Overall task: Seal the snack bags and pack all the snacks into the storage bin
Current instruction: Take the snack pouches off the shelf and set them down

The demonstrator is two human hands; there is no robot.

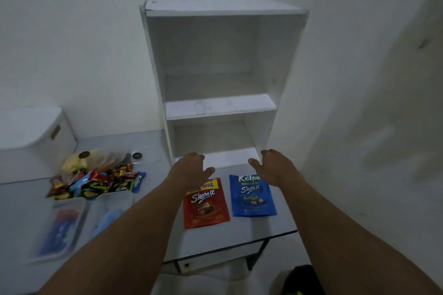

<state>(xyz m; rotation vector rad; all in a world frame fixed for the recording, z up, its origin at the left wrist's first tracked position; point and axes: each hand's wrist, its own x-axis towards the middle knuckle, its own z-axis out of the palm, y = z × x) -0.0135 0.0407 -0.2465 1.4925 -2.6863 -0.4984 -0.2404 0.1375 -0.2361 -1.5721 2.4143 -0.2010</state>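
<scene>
A red snack bag (206, 203) and a blue snack bag (252, 196) lie flat side by side on the table, in front of a white shelf unit. My left hand (191, 170) hovers above the red bag's top edge, fingers loosely curled, holding nothing. My right hand (269, 165) hovers just beyond the blue bag's top, also holding nothing. A heap of small wrapped snacks (96, 179) sits at the left. A white lidded storage bin (33, 143) stands at the far left.
The white shelf unit (220, 105) stands on the grey table (239, 235), its shelves bare. Two clear plastic containers (64, 227) with blue contents lie at the table's front left. The table's right edge drops off by the wall.
</scene>
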